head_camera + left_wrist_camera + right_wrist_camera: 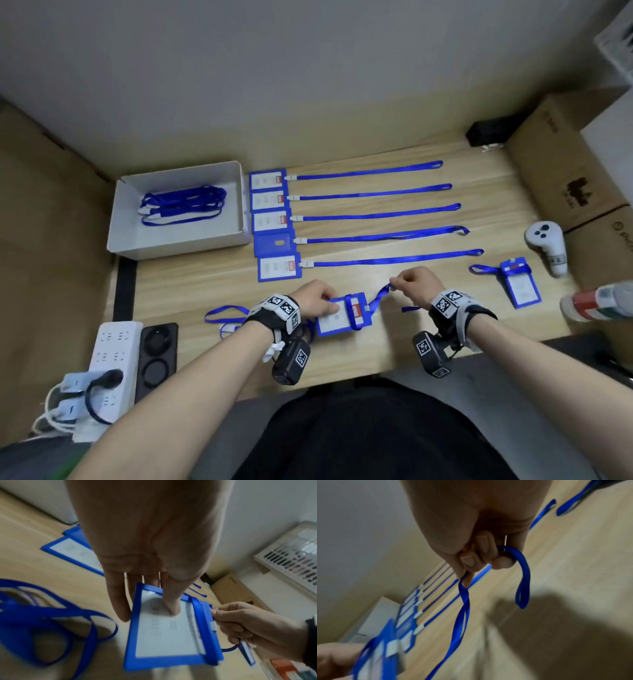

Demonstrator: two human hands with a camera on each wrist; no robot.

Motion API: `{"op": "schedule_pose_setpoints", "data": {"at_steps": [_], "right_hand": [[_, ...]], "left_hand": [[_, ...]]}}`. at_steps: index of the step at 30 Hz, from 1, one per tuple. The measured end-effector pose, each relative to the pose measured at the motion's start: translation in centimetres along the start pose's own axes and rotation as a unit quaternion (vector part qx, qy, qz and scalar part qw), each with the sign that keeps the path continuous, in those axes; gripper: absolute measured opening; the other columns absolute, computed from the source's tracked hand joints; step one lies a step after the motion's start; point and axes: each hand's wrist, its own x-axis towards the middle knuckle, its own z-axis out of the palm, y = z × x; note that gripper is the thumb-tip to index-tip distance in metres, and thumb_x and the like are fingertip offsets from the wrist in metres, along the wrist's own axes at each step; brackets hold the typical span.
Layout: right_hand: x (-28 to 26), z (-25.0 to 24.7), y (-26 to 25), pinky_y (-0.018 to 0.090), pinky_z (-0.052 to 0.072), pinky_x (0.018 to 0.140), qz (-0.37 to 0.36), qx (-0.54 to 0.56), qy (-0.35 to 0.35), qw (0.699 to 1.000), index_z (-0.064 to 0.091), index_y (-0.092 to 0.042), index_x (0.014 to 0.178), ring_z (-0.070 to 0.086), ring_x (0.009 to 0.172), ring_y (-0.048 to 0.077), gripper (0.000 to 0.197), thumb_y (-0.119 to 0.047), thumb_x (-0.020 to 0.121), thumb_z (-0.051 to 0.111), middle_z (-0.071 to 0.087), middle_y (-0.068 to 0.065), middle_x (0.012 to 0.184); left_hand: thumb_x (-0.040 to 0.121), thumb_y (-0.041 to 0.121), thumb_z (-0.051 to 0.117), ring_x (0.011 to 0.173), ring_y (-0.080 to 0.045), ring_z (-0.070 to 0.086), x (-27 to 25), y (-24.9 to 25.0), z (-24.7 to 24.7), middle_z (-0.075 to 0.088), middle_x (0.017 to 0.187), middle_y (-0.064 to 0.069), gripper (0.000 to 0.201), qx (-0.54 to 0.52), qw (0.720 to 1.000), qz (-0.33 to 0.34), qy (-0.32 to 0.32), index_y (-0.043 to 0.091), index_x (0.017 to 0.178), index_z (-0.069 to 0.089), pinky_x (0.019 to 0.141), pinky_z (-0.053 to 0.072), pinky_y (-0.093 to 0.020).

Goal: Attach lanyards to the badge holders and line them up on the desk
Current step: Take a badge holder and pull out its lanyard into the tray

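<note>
A blue badge holder (342,317) with a white card is lifted just above the desk's front edge. My left hand (320,302) grips its left end, the thumb (171,601) pressing on the card face. From the holder's right end runs a blue lanyard (382,294), and one band crosses the holder's face. My right hand (402,282) pinches this lanyard (464,608) in curled fingers, the free loop end hanging behind the fist. Several finished badge holders (270,200) lie in a column, with their lanyards (373,194) stretched out to the right.
A white box (123,222) at the left holds spare lanyards (181,204). A loose lanyard (226,313) lies by my left wrist. Another badge holder (520,286), a white controller (546,245), a bottle (596,301) and cardboard boxes (561,164) stand at the right. A power strip (109,356) sits front left.
</note>
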Motion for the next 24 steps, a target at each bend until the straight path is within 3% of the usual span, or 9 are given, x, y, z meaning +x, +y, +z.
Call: {"op": "schedule_pose_setpoints", "data": {"at_steps": [3, 6, 8, 10, 13, 15, 17, 21, 24], "right_hand": [[-0.6, 0.9, 3.2, 0.027, 0.041, 0.054, 0.042, -0.032, 0.004, 0.999, 0.066, -0.020, 0.062, 0.058, 0.064, 0.026, 0.030, -0.031, 0.091, 0.061, 0.062, 0.005, 0.062], [-1.1, 1.1, 5.7, 0.028, 0.047, 0.065, 0.072, -0.059, -0.002, 0.996, 0.071, -0.020, 0.071, 0.065, 0.076, 0.024, 0.016, -0.028, 0.084, 0.066, 0.071, 0.002, 0.075], [-1.2, 1.1, 6.5, 0.026, 0.040, 0.080, 0.038, -0.090, 0.008, 0.995, 0.071, -0.029, 0.081, 0.059, 0.097, 0.025, 0.006, -0.025, 0.076, 0.071, 0.068, 0.003, 0.097], [-0.9, 1.6, 6.4, 0.025, 0.030, 0.087, -0.024, -0.118, 0.019, 0.993, 0.070, -0.036, 0.094, 0.048, 0.108, 0.024, 0.022, -0.025, 0.074, 0.072, 0.060, 0.000, 0.106], [-1.5, 2.7, 3.3, 0.025, 0.045, 0.097, -0.075, 0.049, -0.059, 0.994, 0.068, -0.016, 0.118, 0.054, 0.109, 0.019, 0.037, -0.015, 0.082, 0.075, 0.063, 0.004, 0.115], [-2.5, 3.4, 0.3, 0.015, 0.049, 0.083, -0.064, 0.171, -0.164, 0.970, 0.061, -0.014, 0.128, 0.062, 0.103, 0.014, 0.048, -0.015, 0.082, 0.075, 0.067, 0.006, 0.118], [-2.4, 4.4, -1.4, 0.016, 0.047, 0.079, -0.071, 0.192, -0.207, 0.957, 0.058, -0.018, 0.128, 0.065, 0.098, 0.012, 0.055, -0.023, 0.076, 0.075, 0.070, 0.001, 0.112], [-1.4, 5.0, -3.4, 0.015, 0.040, 0.046, -0.062, 0.174, -0.159, 0.970, 0.060, -0.016, 0.110, 0.055, 0.050, 0.010, 0.026, -0.022, 0.088, 0.072, 0.063, 0.001, 0.067], [-0.5, 4.0, -3.2, 0.012, 0.031, 0.038, -0.086, 0.115, -0.090, 0.986, 0.068, -0.005, 0.091, 0.040, 0.045, 0.010, 0.016, -0.019, 0.094, 0.062, 0.047, -0.004, 0.056]], "left_hand": [[0.092, 0.020, 0.064, 0.070, -0.011, 0.054, 0.2, -1.0, 2.0, 0.061, 0.077, 0.004, 0.006, 0.008, 1.000, -0.006, -0.027, 0.016, 0.088, 0.066, 0.066, 0.043, -0.026], [0.093, 0.020, 0.062, 0.083, -0.022, 0.063, 0.5, -1.6, 3.1, 0.069, 0.092, -0.005, 0.010, -0.030, 0.999, -0.024, 0.018, 0.011, 0.093, 0.067, 0.081, 0.052, -0.037], [0.093, 0.021, 0.062, 0.092, -0.026, 0.066, 0.6, -1.6, 3.3, 0.071, 0.102, -0.010, 0.016, -0.042, 0.997, -0.038, 0.045, 0.008, 0.102, 0.068, 0.087, 0.052, -0.040], [0.092, 0.020, 0.063, 0.089, -0.024, 0.064, 0.6, -1.1, 3.1, 0.071, 0.102, -0.011, 0.017, -0.041, 0.997, -0.036, 0.052, 0.007, 0.103, 0.068, 0.084, 0.051, -0.036], [0.092, 0.022, 0.064, 0.084, -0.020, 0.061, 0.7, -0.1, 2.2, 0.069, 0.096, -0.006, 0.013, -0.039, 0.998, -0.017, 0.052, 0.012, 0.099, 0.068, 0.077, 0.050, -0.032], [0.091, 0.025, 0.065, 0.083, -0.020, 0.064, 0.6, 0.5, 1.5, 0.070, 0.094, -0.004, 0.011, -0.053, 0.996, -0.013, 0.068, 0.016, 0.096, 0.067, 0.071, 0.051, -0.031], [0.092, 0.025, 0.064, 0.087, -0.022, 0.066, 0.5, 1.0, 0.5, 0.069, 0.096, -0.004, 0.011, -0.058, 0.993, -0.009, 0.099, 0.015, 0.096, 0.067, 0.073, 0.054, -0.034], [0.091, 0.026, 0.064, 0.094, -0.022, 0.064, 0.0, 0.7, -1.6, 0.066, 0.092, 0.001, 0.006, -0.005, 0.988, -0.014, 0.154, 0.022, 0.087, 0.065, 0.080, 0.050, -0.033], [0.091, 0.028, 0.064, 0.095, -0.021, 0.063, -0.3, -0.7, -2.1, 0.069, 0.101, -0.001, 0.011, 0.027, 0.988, -0.033, 0.152, 0.020, 0.097, 0.069, 0.083, 0.051, -0.034]]}}
